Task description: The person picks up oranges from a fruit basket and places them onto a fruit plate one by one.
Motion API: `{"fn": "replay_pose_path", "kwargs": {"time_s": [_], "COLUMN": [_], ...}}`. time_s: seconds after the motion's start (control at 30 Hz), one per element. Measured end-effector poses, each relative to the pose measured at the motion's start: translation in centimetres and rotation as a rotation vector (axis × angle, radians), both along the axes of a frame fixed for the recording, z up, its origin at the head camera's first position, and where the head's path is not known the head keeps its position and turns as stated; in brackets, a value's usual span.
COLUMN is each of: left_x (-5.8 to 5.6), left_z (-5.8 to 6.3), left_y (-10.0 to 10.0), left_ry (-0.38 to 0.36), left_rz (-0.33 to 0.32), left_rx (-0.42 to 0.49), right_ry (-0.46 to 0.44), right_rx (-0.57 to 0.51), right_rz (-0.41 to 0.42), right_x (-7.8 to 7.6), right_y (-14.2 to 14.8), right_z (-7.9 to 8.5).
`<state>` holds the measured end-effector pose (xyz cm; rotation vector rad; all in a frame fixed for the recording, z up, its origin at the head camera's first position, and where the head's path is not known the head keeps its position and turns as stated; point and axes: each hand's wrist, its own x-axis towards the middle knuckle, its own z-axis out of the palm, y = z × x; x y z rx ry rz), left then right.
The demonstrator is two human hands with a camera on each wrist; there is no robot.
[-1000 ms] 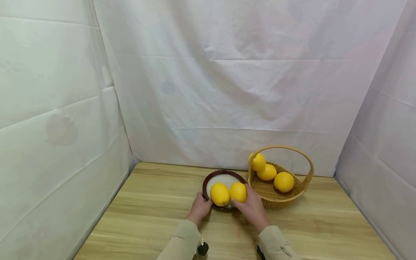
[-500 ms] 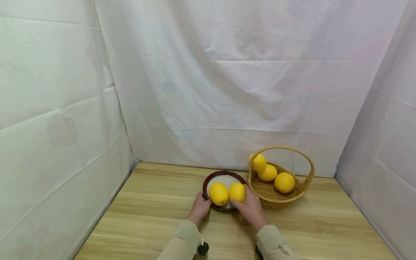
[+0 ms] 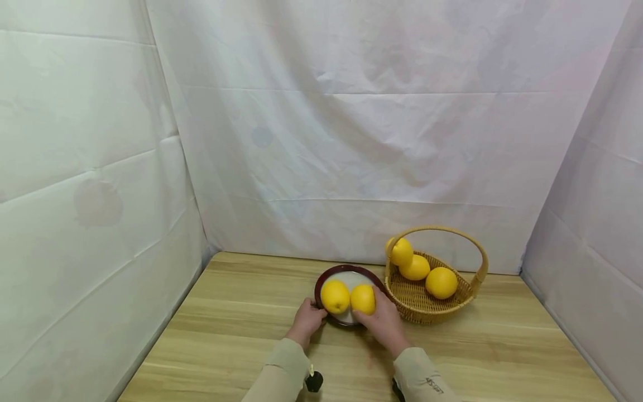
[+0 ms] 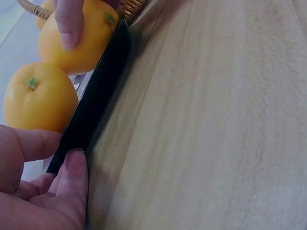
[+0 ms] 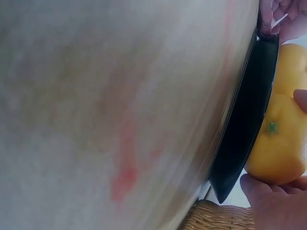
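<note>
A round plate [image 3: 350,267] with a dark red rim and white inside rests on the table. My left hand [image 3: 307,319] pinches its near left rim; in the left wrist view, thumb and fingers clasp the plate's dark outer side [image 4: 98,96]. One orange [image 3: 335,296] sits on the plate near that hand. Beside it, apparently touching, is a second orange [image 3: 363,299], which my right hand [image 3: 385,324] grips from the right. Its green stem mark shows in the right wrist view, where this orange [image 5: 278,148] lies between thumb and fingers, at the plate's edge.
Just right of the plate stands a wicker basket [image 3: 427,317] with a tall arched handle [image 3: 437,228]. It holds three more oranges [image 3: 441,283]. White cloth walls [image 3: 351,167] enclose the wooden table [image 3: 241,312] at the back and both sides.
Both oranges have shifted slightly left over the plate, and my right hand has moved left with the one it grips. My left hand has stayed at the plate's rim.
</note>
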<state>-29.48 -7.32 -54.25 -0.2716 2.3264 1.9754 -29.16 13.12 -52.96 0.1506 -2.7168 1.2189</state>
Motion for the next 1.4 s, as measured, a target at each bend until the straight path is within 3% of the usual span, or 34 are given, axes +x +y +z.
{"fn": "replay_pose_path", "kwargs": {"time_s": [0.57,0.73,0.97,1.4], "left_x": [-0.3,-0.2,0.2,0.3], "left_z": [-0.2,0.1,0.1,0.4], "left_y": [-0.1,-0.1,-0.2,0.3], "left_ry": [-0.016,-0.028,-0.024,-0.03], "left_rz": [0.004,0.0,0.003,0.043], "left_rx": [0.002,-0.033,-0.01,0.031], "right_ry": [0.017,-0.012,-0.043,0.035], "right_rx": [0.038,0.034,0.016,0.032], "right_rz": [0.023,0.027,0.039,0.056], "right_x": [0.5,0.6,0.9,1.3], "right_y": [-0.4,-0.5,-0.7,-0.6], "right_z": [0.1,0.2,0.3,0.7]}}
